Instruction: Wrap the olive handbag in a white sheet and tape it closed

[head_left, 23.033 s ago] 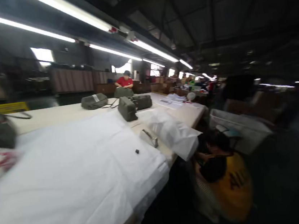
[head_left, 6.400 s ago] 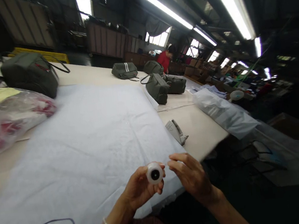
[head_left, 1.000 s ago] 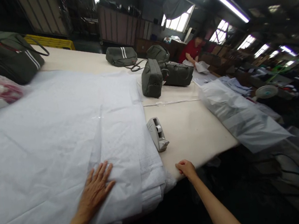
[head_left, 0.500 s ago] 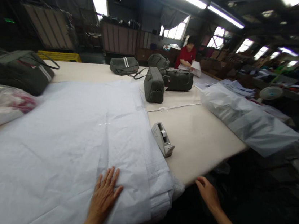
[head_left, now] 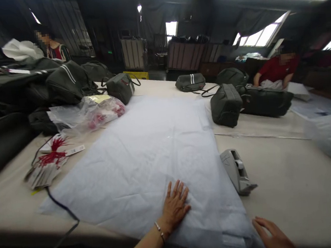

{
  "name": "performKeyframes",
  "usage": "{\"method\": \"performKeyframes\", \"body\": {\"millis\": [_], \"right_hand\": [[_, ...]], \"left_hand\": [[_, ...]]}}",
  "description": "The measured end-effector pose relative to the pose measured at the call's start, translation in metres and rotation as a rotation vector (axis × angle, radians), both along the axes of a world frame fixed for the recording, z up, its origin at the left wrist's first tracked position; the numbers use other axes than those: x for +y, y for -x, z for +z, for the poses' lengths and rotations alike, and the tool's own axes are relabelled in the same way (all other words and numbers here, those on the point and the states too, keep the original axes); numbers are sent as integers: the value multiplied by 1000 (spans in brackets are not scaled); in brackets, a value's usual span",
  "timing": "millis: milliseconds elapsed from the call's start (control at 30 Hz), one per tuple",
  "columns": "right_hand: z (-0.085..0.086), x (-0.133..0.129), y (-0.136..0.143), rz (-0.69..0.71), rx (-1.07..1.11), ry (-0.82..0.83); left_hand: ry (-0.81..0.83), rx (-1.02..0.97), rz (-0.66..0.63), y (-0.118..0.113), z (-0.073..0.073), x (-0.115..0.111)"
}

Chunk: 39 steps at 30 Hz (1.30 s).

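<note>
Two hands are at the near edge of the tabletop [head_left: 297, 188]. My left hand [head_left: 175, 205] lies flat, palm down and fingers spread, on the stack of white tissue paper [head_left: 145, 154]; its grip is wide and holds nothing, and the flat palm appears to pin the thin sheets so they stay aligned. My right hand [head_left: 274, 239] is at the stack's near right corner, fingers loosely extended, close to the layered sheet edges; its grip is partly open and empty, and I cannot tell whether the fingertips touch the paper.

The tissue paper lies in the middle of the tabletop, running away from me, with its layered edges exposed at the near right corner, where single sheets are easiest to separate.

A grey tape dispenser [head_left: 237, 170] sits just beside the stack's right edge, within reach of my right hand. Several olive bags [head_left: 226, 104] stand beyond the far right of the paper, well apart from my hands. To the left lie a clear plastic bag [head_left: 88, 114] with red-and-white contents and a bundle of tags with red strings [head_left: 49, 162]. A black cord [head_left: 63, 211] crosses the near left edge. A person in red [head_left: 276, 71] is at the far right.
</note>
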State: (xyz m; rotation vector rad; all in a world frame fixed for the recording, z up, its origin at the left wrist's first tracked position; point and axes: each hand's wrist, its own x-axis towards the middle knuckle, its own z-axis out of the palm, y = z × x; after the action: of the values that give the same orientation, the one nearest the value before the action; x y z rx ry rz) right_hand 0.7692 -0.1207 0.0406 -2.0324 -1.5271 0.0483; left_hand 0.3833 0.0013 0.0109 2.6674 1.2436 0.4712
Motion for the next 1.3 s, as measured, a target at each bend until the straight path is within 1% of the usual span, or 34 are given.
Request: {"method": "performKeyframes", "body": {"millis": [100, 200, 267, 333, 433, 533, 600, 633, 667, 733, 800, 900, 967, 1033, 1100, 1167, 1300], "right_hand": [[16, 23, 53, 129, -27, 1], [29, 40, 111, 278, -52, 22], [35, 46, 150, 381, -51, 90], [36, 49, 185, 466, -52, 194], [33, 50, 221, 523, -81, 354], [32, 50, 236, 507, -136, 454], [36, 50, 237, 492, -146, 497], [39, 50, 238, 480, -137, 508], [42, 50, 239, 469, -124, 503], [48, 50, 245, 448, -103, 444], [50, 48, 256, 452, -100, 358], [45, 41, 280, 537, -122, 306], [39, 33, 295, 602, -140, 318], [34, 25, 305, 638, -161, 333], [30, 18, 311, 654, -182, 340], [29, 13, 314, 664, -195, 337], [27, 7, 318, 655, -192, 314]], "left_hand": [[41, -72, 15, -8, 3, 0], [86, -180, 29, -10, 8, 0], [109, -271, 15, -7, 11, 0], [130, -373, -4, -3, 14, 0], [169, -530, 16, 3, 20, 1], [220, -648, 55, 13, 31, 6], [252, -691, 66, 29, 40, 13], [263, -700, 65, 41, 45, 16], [271, -702, 60, 55, 49, 20], [279, -678, 33, 90, 55, 24], [281, -621, -19, 128, 58, 21], [282, -488, -139, 174, 54, 4], [241, -306, -244, 192, 48, -12], [176, -98, -321, 200, 40, -27], [131, 31, -344, 202, 33, -37], [117, 82, -355, 199, 27, -43], [133, 106, -404, 192, 20, -49]]}}
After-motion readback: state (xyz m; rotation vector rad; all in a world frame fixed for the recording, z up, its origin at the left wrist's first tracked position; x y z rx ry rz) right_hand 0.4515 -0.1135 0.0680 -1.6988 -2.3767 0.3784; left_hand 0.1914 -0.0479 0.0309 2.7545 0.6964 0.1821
